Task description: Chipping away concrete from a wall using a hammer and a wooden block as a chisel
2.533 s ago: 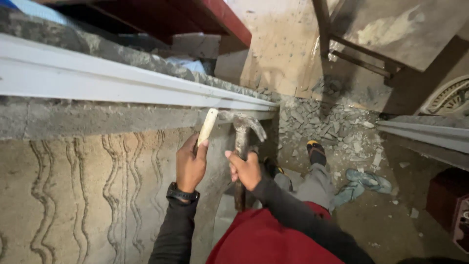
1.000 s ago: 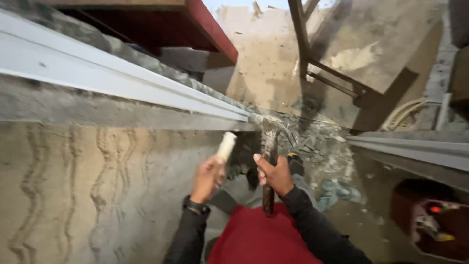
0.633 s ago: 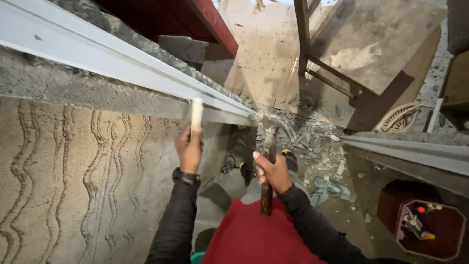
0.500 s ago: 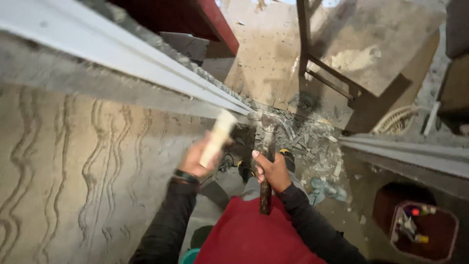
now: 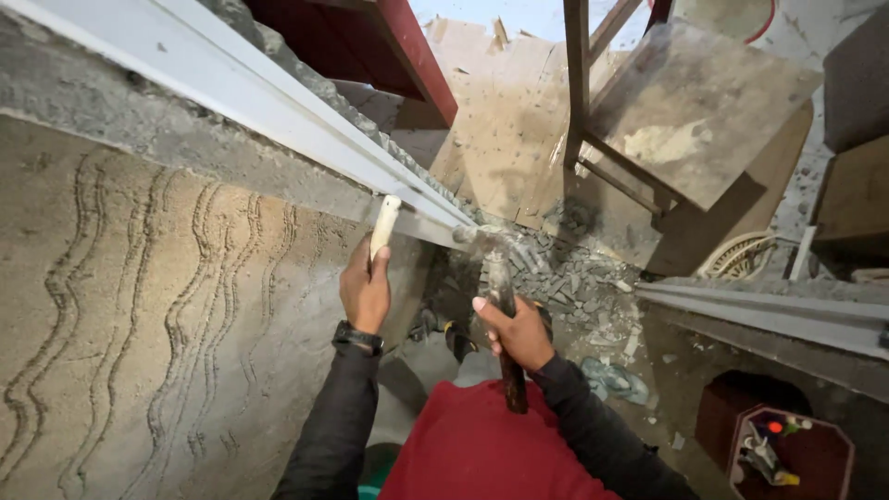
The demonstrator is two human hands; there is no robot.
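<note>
Across the left half of the frame runs a scratched plaster wall [image 5: 139, 306], topped by a rough concrete band and a white rail [image 5: 231, 88] that slopes from the upper left down toward centre. Rubble [image 5: 574, 282] lies heaped at centre right, below a leaning board [image 5: 694, 111] and a wooden frame.

At lower centre, the left hand [image 5: 366, 287] is closed around a pale chisel [image 5: 383, 225]. The chisel stands nearly upright, with its upper end touching the underside of the rail where rail meets concrete. Half a second ago the chisel lay tilted to the right and lower; it has since been swung upright and reset against the joint, much as it stood a moment before that.

The right hand [image 5: 519, 331] is closed around the handle of a hammer [image 5: 500, 315]. The hammer head, at the centre of the frame, is motion-blurred and sits just right of the chisel, apart from it. Its position has changed little over the last second.

Judgement: the chisel is reseated on its working point and the hammer is raised beside it, so the chipping work along the rail is in progress, with a blow in preparation rather than landed.

A dark watch [image 5: 357, 338] sits on the left wrist.
</note>
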